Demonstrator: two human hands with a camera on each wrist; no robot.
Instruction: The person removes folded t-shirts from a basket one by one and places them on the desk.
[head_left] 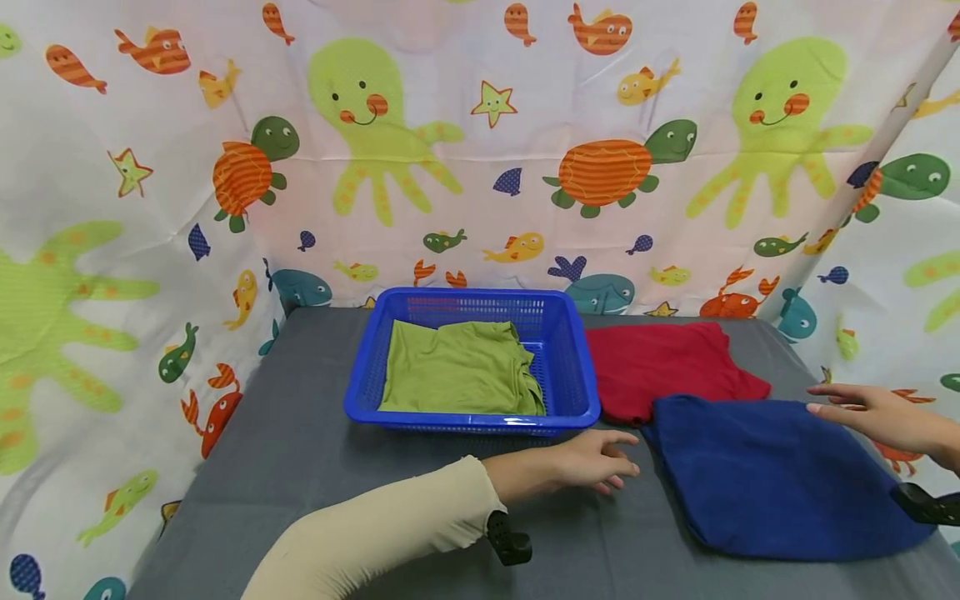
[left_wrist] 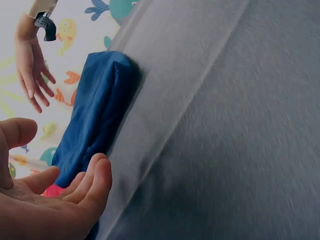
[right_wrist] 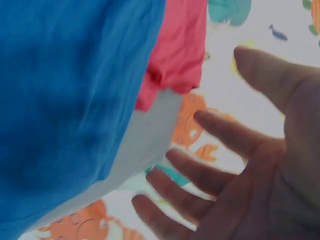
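A folded dark blue cloth point(head_left: 780, 483) lies on the right of the grey table, its far edge over a red cloth point(head_left: 675, 367). To its left, my left hand point(head_left: 588, 460) hovers in front of the basket with fingers loosely bent and nothing in them. My right hand point(head_left: 885, 412) is above the blue cloth's far right corner, fingers extended and apart from the fabric. In the right wrist view that hand point(right_wrist: 240, 165) has its fingers spread beside the blue cloth point(right_wrist: 65, 100). The left wrist view shows my left palm point(left_wrist: 55, 200) holding nothing.
A blue plastic basket point(head_left: 472, 419) stands at the back middle with a folded green cloth point(head_left: 457, 371) inside, touching or close to the red cloth. Behind and at both sides hangs a white curtain point(head_left: 442, 25) printed with sea animals. The grey tabletop point(head_left: 300, 467) extends in front.
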